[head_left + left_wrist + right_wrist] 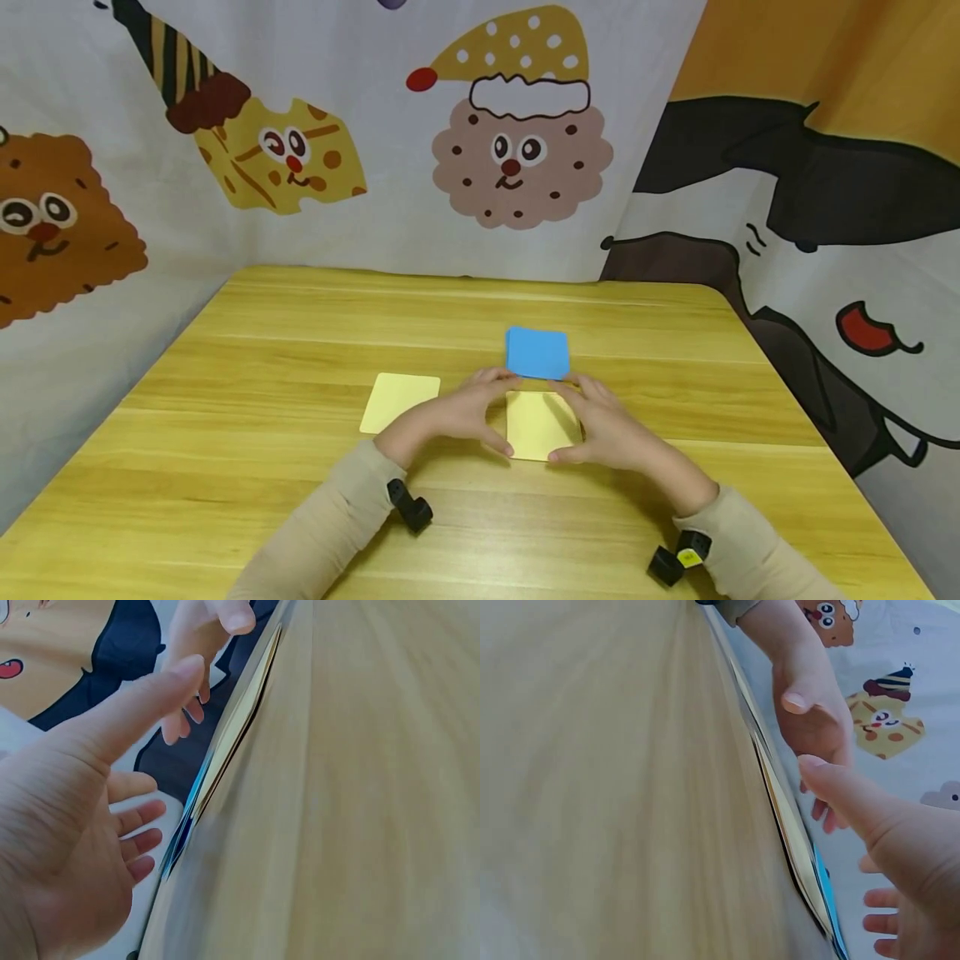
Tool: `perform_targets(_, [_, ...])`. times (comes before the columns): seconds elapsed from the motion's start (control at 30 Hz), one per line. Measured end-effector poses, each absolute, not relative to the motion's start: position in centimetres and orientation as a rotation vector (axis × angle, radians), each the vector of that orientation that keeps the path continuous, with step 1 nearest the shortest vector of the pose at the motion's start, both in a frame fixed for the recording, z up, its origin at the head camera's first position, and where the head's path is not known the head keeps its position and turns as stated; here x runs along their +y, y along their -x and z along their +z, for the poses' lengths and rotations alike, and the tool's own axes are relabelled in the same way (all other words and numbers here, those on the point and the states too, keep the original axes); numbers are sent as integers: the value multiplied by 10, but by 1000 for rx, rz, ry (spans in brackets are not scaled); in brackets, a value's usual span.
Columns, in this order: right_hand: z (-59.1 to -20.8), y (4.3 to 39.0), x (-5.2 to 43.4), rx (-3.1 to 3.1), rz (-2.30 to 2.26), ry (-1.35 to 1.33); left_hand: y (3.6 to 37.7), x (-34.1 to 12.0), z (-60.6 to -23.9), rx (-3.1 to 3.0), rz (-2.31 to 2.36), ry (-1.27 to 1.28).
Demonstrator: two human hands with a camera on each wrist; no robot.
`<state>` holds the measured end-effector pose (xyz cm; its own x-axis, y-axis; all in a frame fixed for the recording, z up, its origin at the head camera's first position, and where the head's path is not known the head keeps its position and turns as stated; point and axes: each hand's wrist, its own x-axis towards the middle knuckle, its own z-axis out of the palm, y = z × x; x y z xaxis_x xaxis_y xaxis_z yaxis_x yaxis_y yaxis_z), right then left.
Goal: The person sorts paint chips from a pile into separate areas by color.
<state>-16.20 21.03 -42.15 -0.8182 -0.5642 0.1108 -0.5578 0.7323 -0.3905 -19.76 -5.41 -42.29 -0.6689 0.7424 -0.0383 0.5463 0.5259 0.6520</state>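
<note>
A yellow square of paper (542, 429) lies flat on the table between my two hands in the head view. My left hand (465, 417) is at its left side and my right hand (611, 429) at its right, thumbs toward the near edge. Both wrist views show the fingers spread and holding nothing, with the left hand (67, 840) and right hand (915, 847) raised above the tabletop. Just beyond the fingertips sits a stack of blue square papers (537, 354). Seen edge-on, the yellow paper (791, 832) looks slightly bowed.
A second yellow square (397, 400) lies to the left, partly behind my left forearm. The wooden table (225, 467) ends at a cartoon-printed cloth (360, 233) at the back. Small black devices, such as the left one (410, 506), are strapped to both sleeves.
</note>
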Motion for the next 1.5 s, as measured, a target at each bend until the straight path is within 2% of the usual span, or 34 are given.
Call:
perform_targets(0.4, [-418, 159, 185, 2959, -736, 1034, 195, -99, -419, 2511, 939, -1055])
perform_targets(0.83, [-414, 164, 134, 2884, -804, 1042, 196, -161, -418, 2606, 931, -974])
perform_targets(1.5, [-421, 185, 60, 2772, -657, 1032, 193, -222, -427, 2574, 985, -852])
